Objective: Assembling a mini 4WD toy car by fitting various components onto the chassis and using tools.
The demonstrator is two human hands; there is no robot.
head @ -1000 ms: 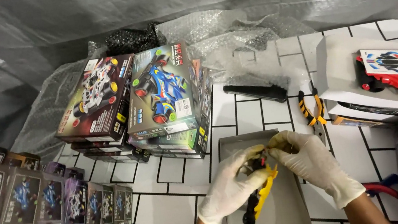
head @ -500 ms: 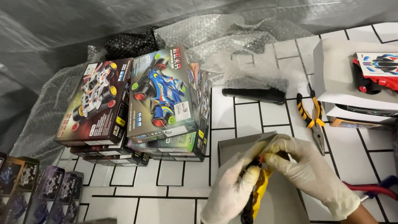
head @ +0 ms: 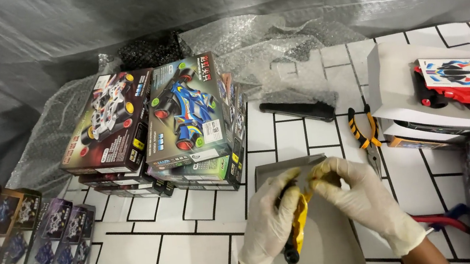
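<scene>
Head view, near edge of the bench: both gloved hands meet over a shallow grey cardboard tray. The left hand has its fingers closed round a yellow-and-black toy car chassis, which hangs lengthwise toward the near edge with a small wheel or axle end showing at the bottom. The right hand pinches its fingertips together on the upper end of the same piece; what sits between them is too small to tell. Judged from this, assembly appears under way, not finished: no body shell is on the chassis.

Right of the tray, red-handled cutters lie close by the right wrist, and further back yellow-handled pliers lie on the tiled bench. Toward the right edge, an open white box carries a red car part with a sticker sheet, crowding that side. Left of the tray the tiles are bare up to the stacked kit boxes, giving the most open room; more boxes line the near left corner. Farther back lie a black tool and bubble wrap against the grey sheeting.
</scene>
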